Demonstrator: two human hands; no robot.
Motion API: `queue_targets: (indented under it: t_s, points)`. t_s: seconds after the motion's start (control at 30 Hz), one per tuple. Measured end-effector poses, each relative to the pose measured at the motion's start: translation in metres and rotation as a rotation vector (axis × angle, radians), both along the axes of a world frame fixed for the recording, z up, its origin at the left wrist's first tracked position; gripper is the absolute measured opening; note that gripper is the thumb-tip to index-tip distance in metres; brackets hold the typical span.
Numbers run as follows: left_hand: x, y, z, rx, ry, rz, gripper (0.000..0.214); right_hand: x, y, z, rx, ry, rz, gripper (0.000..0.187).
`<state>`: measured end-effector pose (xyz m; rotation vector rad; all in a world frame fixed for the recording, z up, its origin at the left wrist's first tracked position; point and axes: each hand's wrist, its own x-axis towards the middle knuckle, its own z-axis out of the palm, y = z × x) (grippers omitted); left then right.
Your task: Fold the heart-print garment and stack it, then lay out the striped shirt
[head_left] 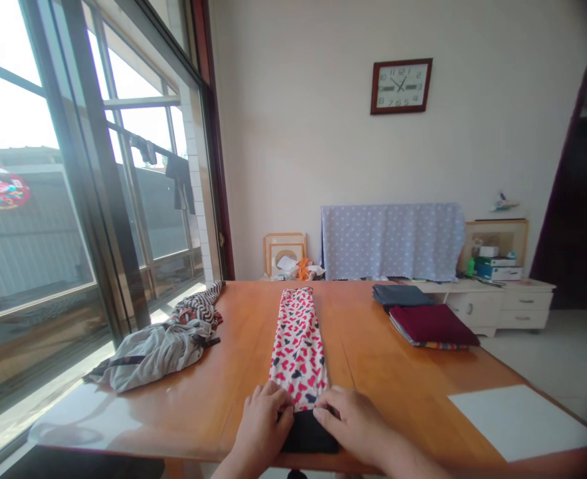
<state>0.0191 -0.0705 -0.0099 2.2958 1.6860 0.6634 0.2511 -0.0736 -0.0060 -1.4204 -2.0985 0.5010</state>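
Note:
A white garment with red and black hearts (299,339) lies in a long narrow fold down the middle of the table; it looks like a pair of trousers. Its near end is a plain black band (309,434) at the table's front edge. My left hand (267,419) grips the left side where the print meets the black, fingers curled with the thumb against the cloth. On the right side, my right hand (350,420) pinches the same line between thumb and fingers. What lies under the fingertips is partly hidden.
The wooden table (243,319) carries a loose heap of grey and striped clothes (158,352) at left. Folded dark blue cloth (400,295) and folded maroon cloth (433,324) lie at right. A white sheet (525,422) sits near the right front edge. A window (123,166) borders the left.

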Motion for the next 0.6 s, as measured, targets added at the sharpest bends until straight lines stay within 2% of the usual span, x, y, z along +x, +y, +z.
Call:
queue_targets:
  t_s: [0.2,0.3,0.37,0.5,0.6]
  points:
    - [0.002,-0.001,0.005,0.003,0.032,0.004,0.018,-0.001,-0.003,0.004,-0.032,-0.006,-0.007,0.023]
    - [0.011,-0.008,0.014,0.028,0.073,0.049,0.024,0.003,0.005,-0.002,-0.083,0.012,-0.002,0.025]
    - [0.019,-0.013,0.018,0.053,0.093,0.024,0.029,0.005,0.013,-0.010,-0.110,0.057,0.001,0.030]
    - [0.036,-0.012,0.007,0.011,0.156,-0.165,0.047,0.011,0.030,-0.027,-0.216,0.313,0.006,0.038]
    - [0.047,-0.005,-0.004,-0.016,0.259,-0.171,0.045,0.015,0.043,-0.034,-0.306,0.504,0.008,0.037]
